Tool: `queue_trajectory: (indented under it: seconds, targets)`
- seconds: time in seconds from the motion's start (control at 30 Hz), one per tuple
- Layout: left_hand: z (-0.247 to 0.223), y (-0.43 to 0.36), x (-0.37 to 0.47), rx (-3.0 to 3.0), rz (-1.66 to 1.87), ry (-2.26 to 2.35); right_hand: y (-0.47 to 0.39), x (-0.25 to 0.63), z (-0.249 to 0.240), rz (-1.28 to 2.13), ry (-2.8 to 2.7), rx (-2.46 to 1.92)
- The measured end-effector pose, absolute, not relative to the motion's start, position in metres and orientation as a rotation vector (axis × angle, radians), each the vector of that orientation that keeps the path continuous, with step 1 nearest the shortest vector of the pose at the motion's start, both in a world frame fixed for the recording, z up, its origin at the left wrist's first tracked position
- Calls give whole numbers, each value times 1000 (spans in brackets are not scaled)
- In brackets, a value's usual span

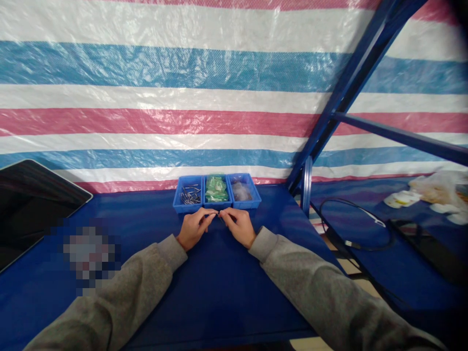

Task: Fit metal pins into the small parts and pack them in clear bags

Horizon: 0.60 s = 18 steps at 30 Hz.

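My left hand (194, 228) and my right hand (238, 226) meet at the fingertips just in front of three small blue bins. Both are closed in a pinch around something small and thin between them, too small to name. The left bin (176, 201) holds loose metal pieces (190, 194) that look like screws or pins. Green plastic packets (216, 188) fill the middle bin. In the right bin (257, 196) lies a clear plastic bag (241, 190) with contents I cannot make out.
A dark screen (32, 209) stands at the left, with a blurred-out patch near it on the blue table (219, 302). Blue metal framing (336, 109) rises at the right. Beyond it are a black cable (365, 249), a dark flat object and plastic bags (438, 187) on another table.
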<state>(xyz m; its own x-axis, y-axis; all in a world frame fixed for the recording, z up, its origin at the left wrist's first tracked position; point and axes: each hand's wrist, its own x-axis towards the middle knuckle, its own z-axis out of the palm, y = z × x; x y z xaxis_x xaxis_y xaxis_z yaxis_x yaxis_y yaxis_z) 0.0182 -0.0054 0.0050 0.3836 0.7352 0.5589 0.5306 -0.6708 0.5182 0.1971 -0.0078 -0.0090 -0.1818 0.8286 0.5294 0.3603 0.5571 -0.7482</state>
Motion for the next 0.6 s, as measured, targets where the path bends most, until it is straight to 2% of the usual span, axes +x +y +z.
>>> queue_trajectory:
  seconds: [0.23,0.6]
  targets:
    - [2,-4,18,2409,1124,1163,-8,197,-9,586,-1779,-989]
    - [2,-1,18,2551,1290,1003,-9,198,-7,579,-1743,-1007]
